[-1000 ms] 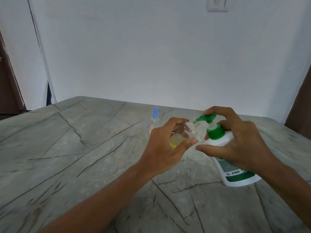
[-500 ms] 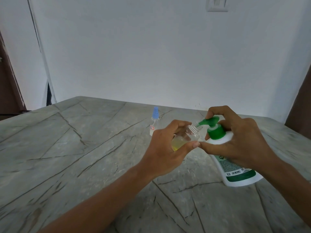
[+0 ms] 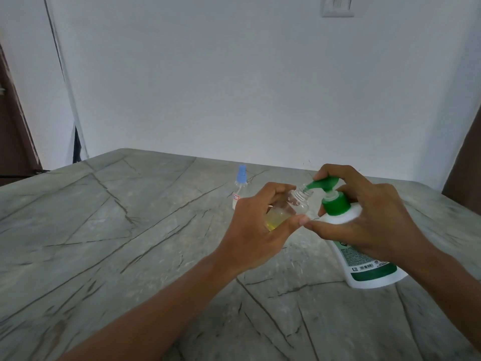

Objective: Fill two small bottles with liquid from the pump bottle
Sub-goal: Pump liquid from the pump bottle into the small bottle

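Observation:
My left hand (image 3: pixel 256 231) grips a small clear bottle (image 3: pixel 292 208), tilted, with yellow liquid in its lower part and its open threaded neck against the spout. My right hand (image 3: pixel 364 217) holds the white pump bottle (image 3: pixel 374 272), which stands tilted on the table, with a finger curled over its green pump head (image 3: pixel 325 185). The green collar shows between my fingers. A second small bottle (image 3: pixel 240 188) with a blue spray cap stands upright on the table just behind my left hand.
A grey marble-patterned table (image 3: pixel 117 230) stretches to the left and front. A white wall rises behind its far edge, with a switch plate (image 3: pixel 337 6) high up. Dark brown surfaces stand at both sides of the room.
The green pump head has risen from its pressed-down position. Both hands stay in place, with the small bottle's neck still at the spout.

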The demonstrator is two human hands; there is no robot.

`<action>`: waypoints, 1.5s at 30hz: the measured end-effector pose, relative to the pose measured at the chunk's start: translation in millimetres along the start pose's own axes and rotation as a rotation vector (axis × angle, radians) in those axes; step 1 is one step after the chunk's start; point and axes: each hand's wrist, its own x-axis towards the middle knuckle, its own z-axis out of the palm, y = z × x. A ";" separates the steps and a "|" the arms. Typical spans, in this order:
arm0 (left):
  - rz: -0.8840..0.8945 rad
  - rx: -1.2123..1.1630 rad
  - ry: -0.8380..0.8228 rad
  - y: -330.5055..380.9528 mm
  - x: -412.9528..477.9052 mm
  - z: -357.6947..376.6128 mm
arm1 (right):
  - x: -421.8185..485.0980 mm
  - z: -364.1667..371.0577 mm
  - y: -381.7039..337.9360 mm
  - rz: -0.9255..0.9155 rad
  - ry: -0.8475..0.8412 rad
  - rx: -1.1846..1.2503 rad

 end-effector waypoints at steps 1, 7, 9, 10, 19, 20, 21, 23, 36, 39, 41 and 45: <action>0.003 0.002 -0.005 -0.1 -0.2 0.4 | -0.2 -0.2 0.1 -0.003 0.008 -0.002; -0.003 0.001 -0.013 -0.9 -1.5 1.5 | -0.6 -0.3 1.9 -0.002 0.026 -0.006; -0.007 -0.001 -0.008 -0.5 -0.8 0.8 | -1.2 0.8 2.8 0.007 0.012 0.009; -0.010 -0.007 -0.001 -0.2 -0.4 0.3 | -1.6 1.1 3.2 0.011 0.004 0.019; -0.015 -0.017 0.003 1.3 0.7 -1.4 | -1.6 1.0 2.0 0.012 -0.011 0.025; -0.012 -0.018 0.004 1.4 0.6 -1.1 | -1.6 0.7 1.4 0.014 -0.009 0.022; -0.008 -0.017 0.005 1.4 0.5 -0.9 | -1.1 0.5 0.8 0.012 -0.006 0.016; -0.001 -0.009 0.000 1.2 0.4 -0.8 | -0.4 0.2 -0.3 0.002 0.005 0.004; -0.007 -0.004 0.005 0.6 0.4 -1.0 | -2.4 0.9 3.2 0.023 -0.018 0.036; -0.004 0.003 0.000 1.1 0.5 -0.8 | -2.1 0.1 1.6 0.023 -0.014 0.035; 0.002 0.009 -0.003 1.3 0.7 -0.9 | -1.2 -0.2 -0.7 0.017 -0.014 0.035; 0.010 0.017 -0.012 -0.6 -0.3 -0.3 | 0.5 -1.6 -2.2 0.017 -0.009 0.012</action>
